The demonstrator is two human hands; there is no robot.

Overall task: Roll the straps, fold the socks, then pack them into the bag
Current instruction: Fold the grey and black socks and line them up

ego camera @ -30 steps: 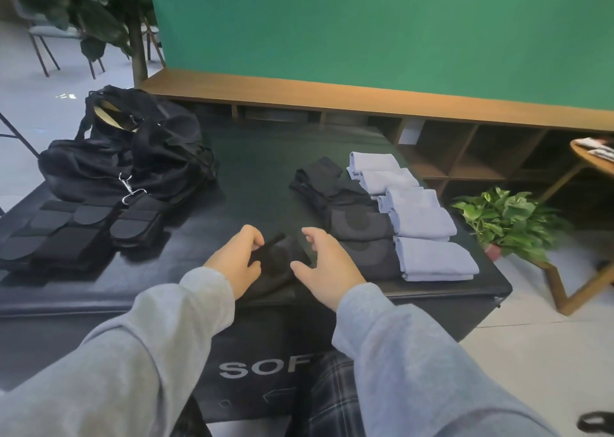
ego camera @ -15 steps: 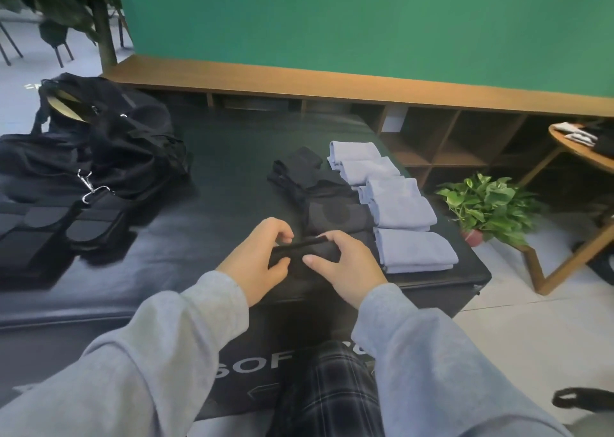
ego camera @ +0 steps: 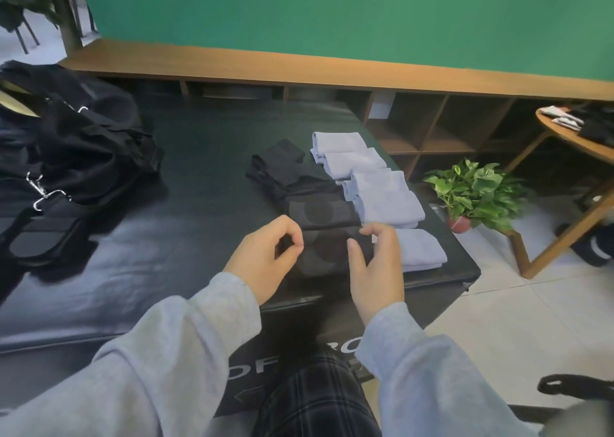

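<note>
Head view, contents listed by size. Black padded table (ego camera: 186, 244): carries every task item. Black bag (ego camera: 83, 150): slumped at the far left of the table, its mouth apparently open; nothing is seen packed inside from this angle. Dark straps (ego camera: 40, 237): laid flat just in front of the bag, judged not yet rolled. Pale blue folded socks (ego camera: 382, 200): five bundles ranged in a column along the right edge. Black socks (ego camera: 299, 187): a second column just left of the blue, the farther ones looser, the nearer two folded flat. Nearest black sock (ego camera: 325, 253): half a second earlier it was held raised between both hands; it is now set down flat at the near end of its column, touching its neighbour. Left hand (ego camera: 265, 263): thumb and forefinger are pinched narrowly on the sock's left edge. Right hand (ego camera: 377, 263): fingers are curved and spread over the right edge, thumb on the cloth; whether the cloth is gripped cannot be told. Potted plant (ego camera: 475, 194): on the floor, right. Judgement: sock folding is nearly complete; the straps and the packing remain.
</note>
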